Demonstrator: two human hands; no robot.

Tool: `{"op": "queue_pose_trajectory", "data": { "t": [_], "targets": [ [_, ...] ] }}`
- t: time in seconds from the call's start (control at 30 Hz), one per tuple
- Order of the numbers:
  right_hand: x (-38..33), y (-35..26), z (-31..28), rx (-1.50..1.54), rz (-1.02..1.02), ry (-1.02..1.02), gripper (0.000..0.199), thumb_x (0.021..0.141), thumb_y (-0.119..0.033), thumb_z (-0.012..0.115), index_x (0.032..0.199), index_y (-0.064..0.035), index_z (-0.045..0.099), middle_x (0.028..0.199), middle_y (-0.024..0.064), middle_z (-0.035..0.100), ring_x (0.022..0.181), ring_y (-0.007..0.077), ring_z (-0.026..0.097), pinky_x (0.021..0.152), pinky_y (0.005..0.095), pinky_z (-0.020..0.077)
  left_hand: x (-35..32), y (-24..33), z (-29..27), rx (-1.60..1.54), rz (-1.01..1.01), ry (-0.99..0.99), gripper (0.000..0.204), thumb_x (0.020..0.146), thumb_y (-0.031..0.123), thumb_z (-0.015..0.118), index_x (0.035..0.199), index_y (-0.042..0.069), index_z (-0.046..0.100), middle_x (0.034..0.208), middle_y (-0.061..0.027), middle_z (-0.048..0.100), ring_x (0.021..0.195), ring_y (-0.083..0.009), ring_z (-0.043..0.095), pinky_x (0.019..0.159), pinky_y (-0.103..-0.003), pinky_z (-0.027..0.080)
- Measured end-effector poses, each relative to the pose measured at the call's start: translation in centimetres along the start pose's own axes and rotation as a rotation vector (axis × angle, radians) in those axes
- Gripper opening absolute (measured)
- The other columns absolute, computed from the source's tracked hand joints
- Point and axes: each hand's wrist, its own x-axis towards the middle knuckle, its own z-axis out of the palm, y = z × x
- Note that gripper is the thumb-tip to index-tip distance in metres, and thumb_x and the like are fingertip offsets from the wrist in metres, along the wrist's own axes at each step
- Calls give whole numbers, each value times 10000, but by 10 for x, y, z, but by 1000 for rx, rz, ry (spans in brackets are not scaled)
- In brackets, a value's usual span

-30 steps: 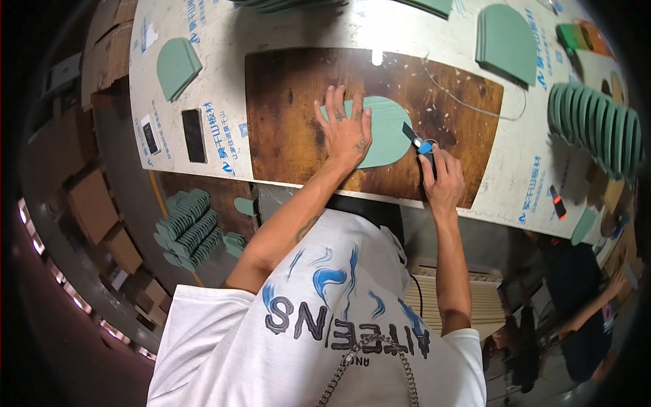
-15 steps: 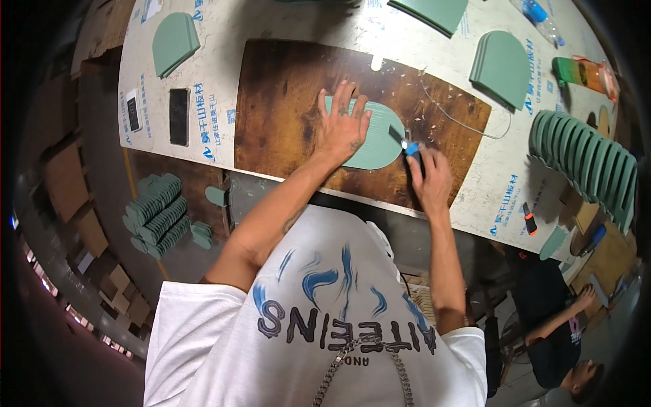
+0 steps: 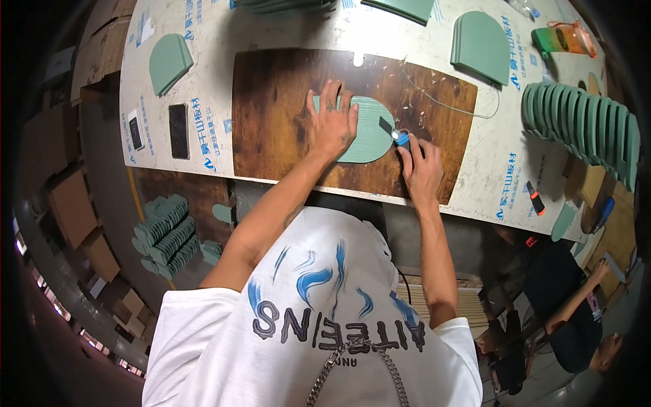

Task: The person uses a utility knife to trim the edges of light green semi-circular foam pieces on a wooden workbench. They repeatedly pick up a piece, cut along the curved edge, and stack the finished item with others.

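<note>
the left hand [image 3: 332,122] lies flat, fingers spread, pressing on the green arch-shaped foam piece [image 3: 369,129], which rests on the dark brown wooden board [image 3: 278,115] at the middle of the white worktable [image 3: 203,41]. the right hand [image 3: 420,166] is closed around a small blue-handled cutter [image 3: 400,138], its blade touching the right edge of the foam piece. a fanned row of matching green pieces [image 3: 583,129] stands well apart to the right. a black phone [image 3: 179,131] lies left of the board.
</note>
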Motion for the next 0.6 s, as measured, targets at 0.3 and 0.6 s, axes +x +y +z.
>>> {"op": "queue_pose_trajectory", "data": {
  "t": [0.3, 0.6],
  "targets": [
    [36, 15, 7, -24, -142, 10, 337, 907, -259, 724, 1181, -64, 697, 1009, 105, 652, 902, 306, 602, 740, 420, 493, 1, -1, 2, -3, 15, 1, 401, 1035, 337, 473, 1296, 46, 560, 1444, -185, 430, 1438, -336, 306, 1180, -609, 166],
    [0, 23, -12, -60, -97, 8, 344, 883, -232, 753, 1173, -54, 700, 1013, 114, 646, 884, 305, 599, 739, 409, 496, 15, 2, -5, 13, -238, 89, 630, 999, 430, 527, 1319, -108, 454, 1506, -307, 298, 1475, -426, 196, 1183, -598, 145]
  ]
}}
